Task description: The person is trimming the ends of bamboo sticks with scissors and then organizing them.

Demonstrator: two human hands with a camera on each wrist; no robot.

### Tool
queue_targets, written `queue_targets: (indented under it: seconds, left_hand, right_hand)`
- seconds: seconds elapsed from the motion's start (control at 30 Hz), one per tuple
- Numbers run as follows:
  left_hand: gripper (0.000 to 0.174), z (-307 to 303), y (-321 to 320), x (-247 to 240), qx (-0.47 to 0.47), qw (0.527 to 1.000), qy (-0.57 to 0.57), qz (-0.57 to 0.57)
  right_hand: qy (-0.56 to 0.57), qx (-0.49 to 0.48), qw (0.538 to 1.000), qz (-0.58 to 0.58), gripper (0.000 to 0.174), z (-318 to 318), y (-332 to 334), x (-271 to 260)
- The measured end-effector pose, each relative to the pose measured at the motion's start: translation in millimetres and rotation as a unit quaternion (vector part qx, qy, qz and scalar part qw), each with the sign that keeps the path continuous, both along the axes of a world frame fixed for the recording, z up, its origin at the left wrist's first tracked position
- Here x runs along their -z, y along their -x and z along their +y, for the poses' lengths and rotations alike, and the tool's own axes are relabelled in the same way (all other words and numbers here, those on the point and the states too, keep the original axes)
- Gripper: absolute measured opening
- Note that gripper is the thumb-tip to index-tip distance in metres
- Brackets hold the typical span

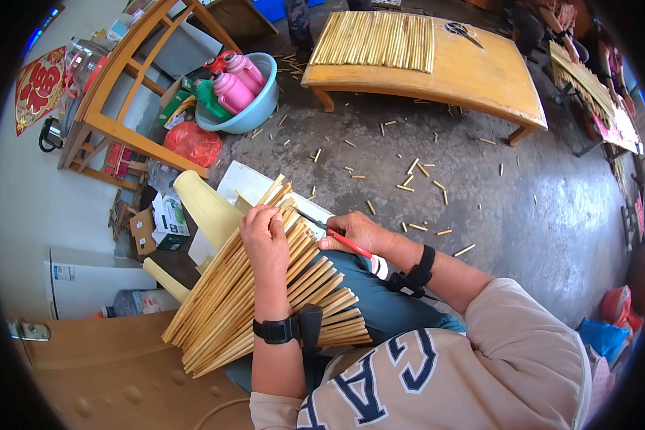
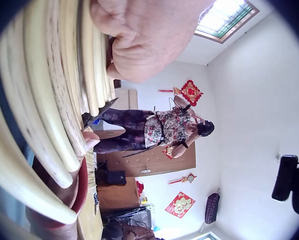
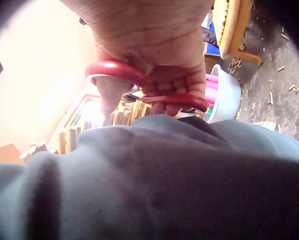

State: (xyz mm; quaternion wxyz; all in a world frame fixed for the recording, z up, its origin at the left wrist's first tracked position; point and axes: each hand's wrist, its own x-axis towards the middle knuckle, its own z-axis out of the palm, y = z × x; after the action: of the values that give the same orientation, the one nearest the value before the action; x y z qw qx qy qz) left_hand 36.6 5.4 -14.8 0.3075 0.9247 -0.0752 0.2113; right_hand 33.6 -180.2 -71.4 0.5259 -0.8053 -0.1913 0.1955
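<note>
A thick row of pale straw-coloured reed sticks [image 1: 226, 308] lies fanned across the person's lap. At its far end the left hand [image 1: 264, 240] grips the stick ends with curled fingers. In the left wrist view those fingers [image 2: 139, 42] bend over the side-by-side sticks [image 2: 54, 95]. The right hand [image 1: 365, 233] holds red-handled scissors [image 1: 350, 244], thumb and fingers through the loops. Their dark blades [image 2: 100, 113] reach the sticks close to the left fingertips. The right wrist view shows the handles [image 3: 114, 71] spread apart in the hand, above the trouser leg.
A low wooden table [image 1: 487, 86] bears a mat of sticks [image 1: 376, 39] and black scissors [image 1: 462, 32]. Short cut pieces [image 1: 412, 166] litter the floor. A blue basin [image 1: 261, 107] with pink flasks stands by a wooden frame [image 1: 115, 125]. Other people work at the far right; another stands [image 2: 164, 127] nearby.
</note>
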Motion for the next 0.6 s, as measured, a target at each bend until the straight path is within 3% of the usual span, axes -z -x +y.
queue_targets:
  seconds: [0.2,0.23,0.3,0.6]
  left_hand:
    - [0.014,-7.8,3.5,-10.0,-0.021,0.984,0.168,0.056]
    - [0.014,-7.6,4.0,-11.5,-0.021,0.984,0.167,0.055]
    - [0.015,-7.1,5.8,-14.2,0.019,0.999,0.010,-0.036]
    - [0.020,-4.3,7.9,-11.4,-0.002,0.999,0.007,-0.035]
  right_hand:
    - [-0.005,0.008,0.998,-0.062,0.069,1.5,-2.0,6.8]
    - [-0.010,0.008,0.998,-0.068,0.068,1.6,-2.2,6.1]
    - [-0.015,0.008,0.997,-0.075,0.067,1.9,-3.0,5.7]
    - [-0.017,0.014,0.995,-0.095,0.065,2.4,-3.1,5.8]
